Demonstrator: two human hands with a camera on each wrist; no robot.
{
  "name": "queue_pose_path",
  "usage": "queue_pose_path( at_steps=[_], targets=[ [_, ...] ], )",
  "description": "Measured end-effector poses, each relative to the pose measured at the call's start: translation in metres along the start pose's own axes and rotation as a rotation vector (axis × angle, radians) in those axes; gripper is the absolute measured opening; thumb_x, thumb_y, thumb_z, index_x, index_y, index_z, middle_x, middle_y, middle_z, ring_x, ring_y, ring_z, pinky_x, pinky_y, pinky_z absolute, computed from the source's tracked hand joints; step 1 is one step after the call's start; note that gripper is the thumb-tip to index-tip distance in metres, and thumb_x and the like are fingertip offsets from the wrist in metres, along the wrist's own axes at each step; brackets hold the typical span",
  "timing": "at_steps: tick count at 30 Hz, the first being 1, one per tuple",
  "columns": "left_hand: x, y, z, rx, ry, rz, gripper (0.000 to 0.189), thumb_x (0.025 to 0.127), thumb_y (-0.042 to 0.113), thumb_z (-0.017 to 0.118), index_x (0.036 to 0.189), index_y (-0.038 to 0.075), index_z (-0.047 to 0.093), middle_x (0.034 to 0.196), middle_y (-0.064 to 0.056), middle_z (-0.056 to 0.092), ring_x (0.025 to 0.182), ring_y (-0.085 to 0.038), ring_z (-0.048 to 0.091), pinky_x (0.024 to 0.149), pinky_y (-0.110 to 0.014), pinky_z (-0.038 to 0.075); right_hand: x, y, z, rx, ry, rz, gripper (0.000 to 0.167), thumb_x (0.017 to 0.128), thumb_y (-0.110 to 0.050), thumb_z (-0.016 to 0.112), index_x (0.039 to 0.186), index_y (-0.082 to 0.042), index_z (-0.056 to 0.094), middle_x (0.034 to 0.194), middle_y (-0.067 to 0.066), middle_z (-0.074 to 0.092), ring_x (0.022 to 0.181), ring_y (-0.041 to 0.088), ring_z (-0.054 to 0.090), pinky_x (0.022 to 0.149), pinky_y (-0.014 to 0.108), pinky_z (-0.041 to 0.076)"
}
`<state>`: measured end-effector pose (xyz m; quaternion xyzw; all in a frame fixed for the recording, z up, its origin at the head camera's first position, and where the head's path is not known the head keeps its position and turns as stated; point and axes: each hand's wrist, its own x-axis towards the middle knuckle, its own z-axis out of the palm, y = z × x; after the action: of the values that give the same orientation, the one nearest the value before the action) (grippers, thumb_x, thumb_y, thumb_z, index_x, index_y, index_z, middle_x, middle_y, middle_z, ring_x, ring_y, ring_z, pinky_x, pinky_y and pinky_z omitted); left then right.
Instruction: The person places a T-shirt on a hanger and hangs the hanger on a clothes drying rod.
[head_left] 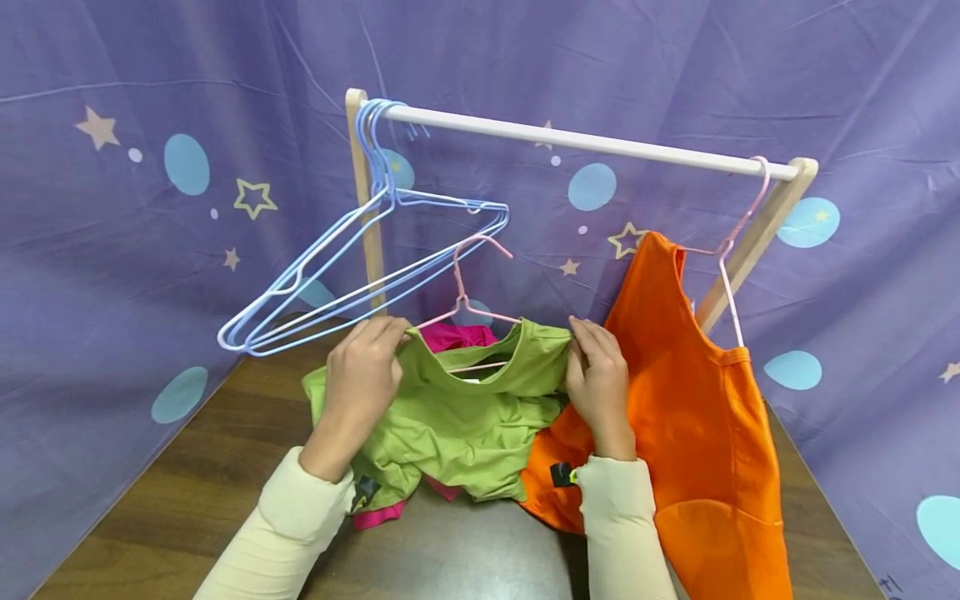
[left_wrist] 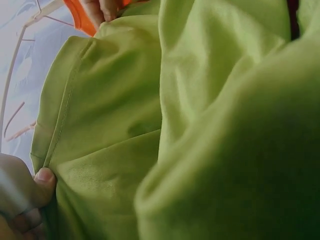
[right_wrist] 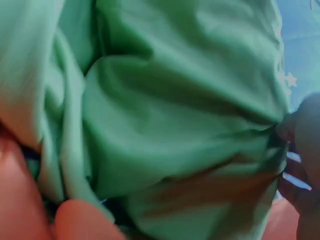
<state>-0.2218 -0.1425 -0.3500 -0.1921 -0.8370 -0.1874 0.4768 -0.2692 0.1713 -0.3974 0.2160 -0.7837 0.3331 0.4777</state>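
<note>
A light green T-shirt (head_left: pixel 465 425) hangs in the middle of the head view, with a pink hanger (head_left: pixel 461 287) inside it and the hook rising above the neckline. My left hand (head_left: pixel 365 367) pinches the shirt's shoulder on the left; in the left wrist view the thumb (left_wrist: pixel 45 177) presses on the fabric near a stitched seam. On the other side my right hand (head_left: pixel 597 371) pinches the opposite shoulder, and the right wrist view shows its fingertips gathering the green cloth (right_wrist: pixel 190 120). The lower part of the shirt lies bunched over the table.
A white rail (head_left: pixel 585 143) on wooden posts stands behind. Several blue and white hangers (head_left: pixel 300 275) hang at its left end. An orange sleeveless garment (head_left: pixel 697 433) hangs from a pink hanger at the right. Bright pink cloth (head_left: pixel 378 515) lies under the shirt on the wooden table (head_left: pixel 195 483).
</note>
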Motion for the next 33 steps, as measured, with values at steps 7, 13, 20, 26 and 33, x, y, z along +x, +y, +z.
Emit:
queue_pose_path(
  at_steps=[7,13,20,26,33],
  targets=[
    [-0.001,0.003,0.003,-0.006,0.003,0.026,0.019,0.083,-0.007,0.075,0.1,-0.002,0.075,0.096,-0.016,0.074,0.082,-0.033,0.069,0.062,-0.045,0.059,0.006,-0.016,0.005,0.055,-0.037,-0.129,0.028,0.091,0.001,0.072,0.119,0.003,0.073,0.114,0.018,0.074,0.11,0.039,0.067,0.107,0.046,0.047],
    [-0.001,0.007,0.003,-0.016,0.027,0.071,0.019,0.081,-0.009,0.074,0.099,-0.002,0.075,0.094,-0.015,0.073,0.08,-0.032,0.068,0.065,-0.045,0.06,0.006,-0.017,0.006,0.026,-0.086,-0.164,0.023,0.091,0.002,0.074,0.113,0.003,0.075,0.103,0.015,0.076,0.097,0.035,0.072,0.098,0.049,0.053],
    [-0.003,0.007,0.005,-0.025,0.043,0.073,0.017,0.082,-0.007,0.074,0.098,-0.002,0.075,0.092,-0.015,0.073,0.078,-0.032,0.068,0.064,-0.045,0.059,0.003,-0.009,-0.001,0.02,-0.097,-0.122,0.015,0.094,0.003,0.068,0.107,0.002,0.076,0.097,0.015,0.076,0.09,0.034,0.071,0.09,0.048,0.056],
    [-0.003,0.005,0.005,-0.027,0.025,0.069,0.018,0.082,-0.009,0.073,0.099,-0.002,0.075,0.094,-0.015,0.073,0.081,-0.032,0.069,0.066,-0.046,0.059,0.003,-0.007,-0.005,0.061,-0.078,-0.076,0.017,0.095,0.006,0.065,0.107,0.004,0.076,0.099,0.018,0.075,0.09,0.035,0.072,0.091,0.05,0.056],
    [-0.004,0.005,0.005,-0.031,0.025,0.074,0.02,0.081,-0.01,0.072,0.099,-0.002,0.075,0.093,-0.015,0.073,0.08,-0.032,0.068,0.066,-0.046,0.059,0.006,-0.013,-0.005,0.145,-0.189,-0.062,0.032,0.085,0.008,0.064,0.114,0.002,0.074,0.109,0.015,0.075,0.103,0.033,0.069,0.108,0.043,0.048]
  ],
)
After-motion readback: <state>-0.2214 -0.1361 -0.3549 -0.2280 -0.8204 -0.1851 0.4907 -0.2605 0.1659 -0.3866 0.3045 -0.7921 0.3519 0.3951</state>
